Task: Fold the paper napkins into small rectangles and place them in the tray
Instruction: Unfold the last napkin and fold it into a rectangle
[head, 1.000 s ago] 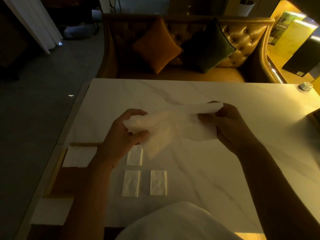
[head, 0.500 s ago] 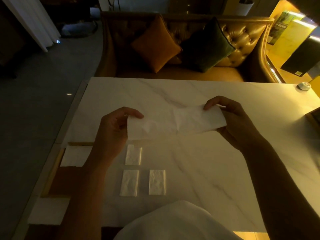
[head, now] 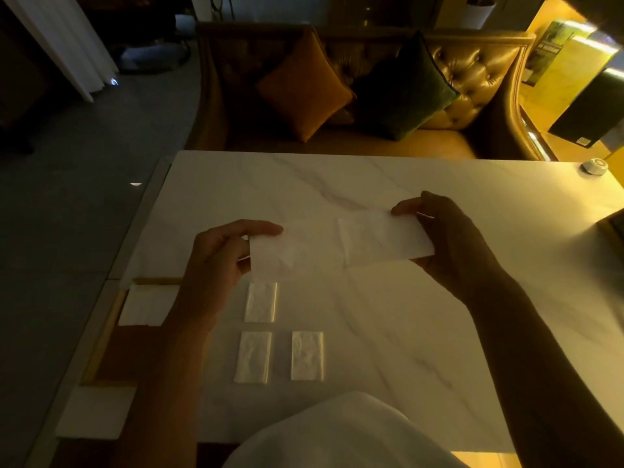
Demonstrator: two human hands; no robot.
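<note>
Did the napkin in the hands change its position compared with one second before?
Yes. The napkin, then bunched, is now a flat strip stretched over the table, beyond the three folded pieces.

Three folded napkins [head: 260, 302], one unfolded [head: 341, 246], perhaps two cushions [head: 304, 86].

Middle of table: the long napkin [head: 341, 246] is held up flat between the left hand [head: 216, 261] and the right hand [head: 452, 238], so it blocks the way across.
Near side: three small folded napkins [head: 260, 302] [head: 253, 357] [head: 307, 355] lie close together on the table [head: 405, 332].
Left edge: the tray [head: 101, 339] with white sheets in it.
Far side: bare table, room to reach.
Right side: bare table, only a small round thing [head: 594, 166] in the far corner.
</note>
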